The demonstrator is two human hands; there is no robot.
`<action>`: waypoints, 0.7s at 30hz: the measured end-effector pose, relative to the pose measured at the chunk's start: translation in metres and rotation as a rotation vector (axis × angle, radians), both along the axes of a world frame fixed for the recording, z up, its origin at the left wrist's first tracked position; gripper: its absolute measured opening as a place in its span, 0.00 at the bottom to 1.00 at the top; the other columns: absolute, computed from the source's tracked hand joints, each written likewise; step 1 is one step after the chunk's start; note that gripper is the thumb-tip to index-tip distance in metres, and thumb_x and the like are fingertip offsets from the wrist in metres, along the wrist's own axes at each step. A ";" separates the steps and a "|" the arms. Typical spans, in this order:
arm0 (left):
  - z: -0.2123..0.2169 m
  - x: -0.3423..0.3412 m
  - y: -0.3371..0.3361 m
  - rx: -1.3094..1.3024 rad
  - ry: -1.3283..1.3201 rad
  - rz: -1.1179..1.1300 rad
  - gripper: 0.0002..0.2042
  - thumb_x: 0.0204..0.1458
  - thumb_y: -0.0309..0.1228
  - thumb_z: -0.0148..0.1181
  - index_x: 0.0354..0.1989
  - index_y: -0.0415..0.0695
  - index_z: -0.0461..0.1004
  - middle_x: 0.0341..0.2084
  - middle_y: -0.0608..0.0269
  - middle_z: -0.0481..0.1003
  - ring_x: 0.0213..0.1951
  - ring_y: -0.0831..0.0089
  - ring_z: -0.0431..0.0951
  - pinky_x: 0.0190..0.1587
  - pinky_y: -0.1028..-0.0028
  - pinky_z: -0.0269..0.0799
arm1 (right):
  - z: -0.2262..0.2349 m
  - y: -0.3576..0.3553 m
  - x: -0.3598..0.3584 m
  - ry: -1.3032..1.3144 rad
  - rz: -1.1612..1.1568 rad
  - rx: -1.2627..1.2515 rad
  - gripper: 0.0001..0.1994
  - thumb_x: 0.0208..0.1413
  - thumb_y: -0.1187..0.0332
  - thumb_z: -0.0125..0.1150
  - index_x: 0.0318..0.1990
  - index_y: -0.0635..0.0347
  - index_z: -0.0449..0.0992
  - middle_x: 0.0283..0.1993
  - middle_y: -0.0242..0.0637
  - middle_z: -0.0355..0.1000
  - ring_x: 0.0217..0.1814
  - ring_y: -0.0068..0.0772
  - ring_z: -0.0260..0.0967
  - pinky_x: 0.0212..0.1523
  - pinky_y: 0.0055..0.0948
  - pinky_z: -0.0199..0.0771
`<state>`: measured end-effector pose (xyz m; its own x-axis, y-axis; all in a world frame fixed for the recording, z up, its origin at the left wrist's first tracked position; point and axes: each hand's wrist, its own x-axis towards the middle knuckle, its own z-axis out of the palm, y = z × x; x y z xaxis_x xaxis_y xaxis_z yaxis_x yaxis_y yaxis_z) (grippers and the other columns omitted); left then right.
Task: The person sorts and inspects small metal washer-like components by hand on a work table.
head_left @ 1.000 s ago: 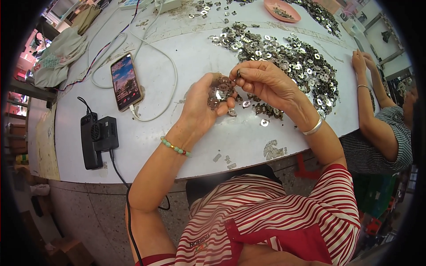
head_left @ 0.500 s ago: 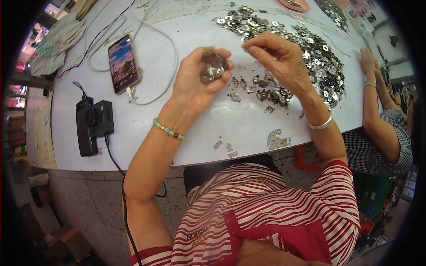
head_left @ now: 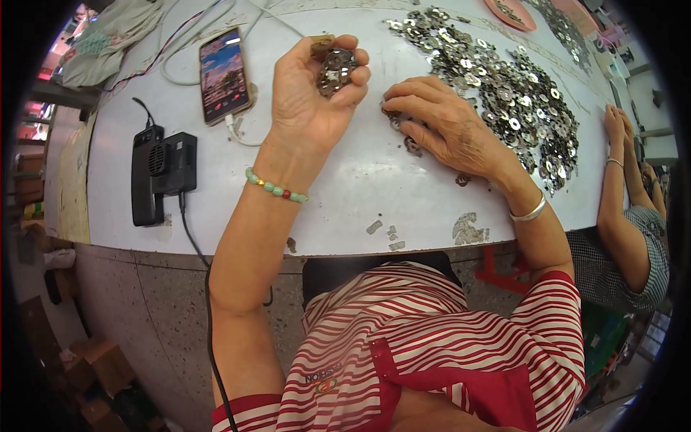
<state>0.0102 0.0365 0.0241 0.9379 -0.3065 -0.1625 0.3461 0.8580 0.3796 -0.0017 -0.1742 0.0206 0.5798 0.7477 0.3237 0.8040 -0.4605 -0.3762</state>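
Observation:
My left hand (head_left: pixel 309 93) is raised over the table, palm up, its fingers curled round a clump of small, shiny metal pieces (head_left: pixel 335 72). A yellowish-brown bit (head_left: pixel 322 46) shows at the top of that clump; what it is I cannot tell. Lower and to the right, my right hand (head_left: pixel 453 126) rests palm down on the table with bent fingers. Dark and silvery metal pieces (head_left: pixel 394 124) show at its fingertips, and another (head_left: pixel 412 147) lies beside the thumb. The palm hides whatever else is beneath it.
A big heap of flat metal pieces with holes (head_left: pixel 504 93) spreads beyond my right hand. A pink dish (head_left: pixel 515 14) stands at the back. On the left lie a phone (head_left: pixel 224 75) with its cable and a black device (head_left: pixel 162 169). Another person's arm (head_left: pixel 612 165) rests at the right edge.
My right hand has come down from the air onto the loose pieces, covering most of them. My left hand stays cupped round its clump, now tilted more upright. The whole view has shifted slightly.

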 end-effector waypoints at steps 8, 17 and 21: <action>-0.004 0.000 -0.002 0.021 0.025 -0.027 0.10 0.54 0.30 0.46 0.32 0.34 0.69 0.27 0.49 0.70 0.24 0.66 0.69 0.12 0.81 0.55 | 0.013 -0.038 0.016 0.079 -0.130 -0.020 0.06 0.48 0.77 0.58 0.36 0.63 0.75 0.40 0.38 0.72 0.42 0.38 0.71 0.43 0.32 0.71; -0.006 -0.002 -0.005 0.037 0.037 -0.041 0.10 0.54 0.30 0.47 0.33 0.34 0.68 0.27 0.48 0.69 0.24 0.67 0.68 0.12 0.82 0.56 | 0.011 -0.032 0.007 0.177 -0.082 -0.028 0.13 0.44 0.69 0.66 0.39 0.61 0.74 0.39 0.36 0.68 0.39 0.34 0.69 0.36 0.29 0.71; -0.007 -0.002 -0.007 0.052 0.059 -0.043 0.10 0.54 0.30 0.47 0.33 0.34 0.68 0.27 0.49 0.69 0.24 0.67 0.68 0.12 0.81 0.55 | 0.005 -0.024 0.005 0.059 -0.076 -0.030 0.10 0.45 0.71 0.65 0.35 0.61 0.73 0.33 0.36 0.66 0.34 0.37 0.67 0.33 0.32 0.69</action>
<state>0.0081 0.0298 0.0174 0.9126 -0.3357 -0.2332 0.4048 0.8218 0.4010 0.0033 -0.1978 0.0257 0.6526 0.7098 0.2652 0.7431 -0.5312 -0.4070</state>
